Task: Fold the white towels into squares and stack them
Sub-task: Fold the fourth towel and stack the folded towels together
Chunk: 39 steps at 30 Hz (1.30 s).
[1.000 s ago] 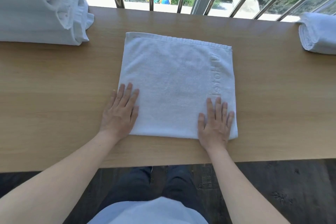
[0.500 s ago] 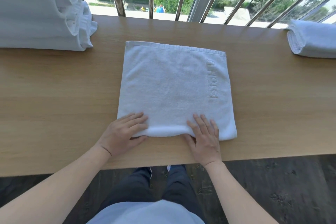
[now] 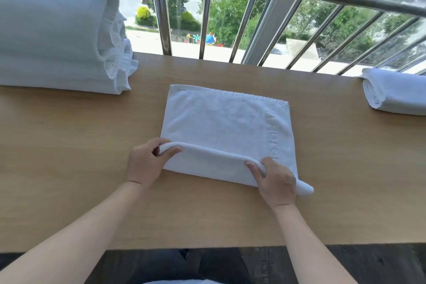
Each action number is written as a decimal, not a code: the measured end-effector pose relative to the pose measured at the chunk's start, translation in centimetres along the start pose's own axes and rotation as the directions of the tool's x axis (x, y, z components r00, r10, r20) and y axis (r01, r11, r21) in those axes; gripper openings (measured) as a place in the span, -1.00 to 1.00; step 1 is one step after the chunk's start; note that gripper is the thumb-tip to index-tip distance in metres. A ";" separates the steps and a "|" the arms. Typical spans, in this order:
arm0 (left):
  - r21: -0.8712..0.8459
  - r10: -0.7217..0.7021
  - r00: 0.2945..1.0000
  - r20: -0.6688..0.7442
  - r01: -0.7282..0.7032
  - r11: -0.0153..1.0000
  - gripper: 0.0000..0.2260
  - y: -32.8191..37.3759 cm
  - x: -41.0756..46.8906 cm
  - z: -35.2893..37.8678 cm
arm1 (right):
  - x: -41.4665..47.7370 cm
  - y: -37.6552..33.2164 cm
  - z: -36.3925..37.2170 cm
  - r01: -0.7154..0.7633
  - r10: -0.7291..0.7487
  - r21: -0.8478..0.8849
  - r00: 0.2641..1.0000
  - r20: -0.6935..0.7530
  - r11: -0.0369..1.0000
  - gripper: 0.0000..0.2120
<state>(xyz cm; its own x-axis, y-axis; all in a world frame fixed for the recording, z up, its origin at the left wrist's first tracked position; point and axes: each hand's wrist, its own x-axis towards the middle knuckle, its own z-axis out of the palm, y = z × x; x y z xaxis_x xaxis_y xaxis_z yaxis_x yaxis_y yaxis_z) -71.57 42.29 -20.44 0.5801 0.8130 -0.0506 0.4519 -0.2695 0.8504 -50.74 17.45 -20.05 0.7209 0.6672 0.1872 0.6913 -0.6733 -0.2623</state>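
The white towel (image 3: 226,127) lies at the centre of the frame on the wooden desk (image 3: 69,157), folded to a near-square. It has a terry surface, a ribbed hem along its far edge and embossed lettering down its right side. Its near edge is raised off the desk in a soft rounded fold. The left grip (image 3: 147,161) pinches that fold at its left end, and the right grip (image 3: 276,182) clasps it near the right end, fingers curled over the cloth. A stack of white towels (image 3: 53,37) sits in the upper left, and a rolled towel (image 3: 396,94) lies at the right edge.
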 end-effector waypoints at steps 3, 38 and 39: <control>-0.050 -0.095 0.993 -0.071 0.091 0.995 -0.88 1.2 3.2 0.7 | 4.7 0.4 -1.0 0.054 -0.054 0.008 0.998 -0.029 0.998 -0.38; 0.506 0.253 0.962 0.106 -0.271 0.818 -0.62 6.6 12.2 13.9 | 18.2 -2.3 6.3 0.008 -0.018 0.074 0.991 0.131 0.997 -0.55; 0.537 0.217 0.954 0.209 -0.297 0.789 -0.57 6.8 11.3 15.0 | 16.9 -3.0 6.6 0.007 -0.023 0.070 0.973 0.230 0.998 -0.47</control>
<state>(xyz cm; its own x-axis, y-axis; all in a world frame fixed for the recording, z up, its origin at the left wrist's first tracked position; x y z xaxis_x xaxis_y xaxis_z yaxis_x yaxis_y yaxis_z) -51.80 41.95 -23.11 0.7924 0.6094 0.0267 0.5488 -0.7313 0.4049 -40.94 32.83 -22.34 0.6743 0.7378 -0.0301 0.6911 -0.6449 -0.3264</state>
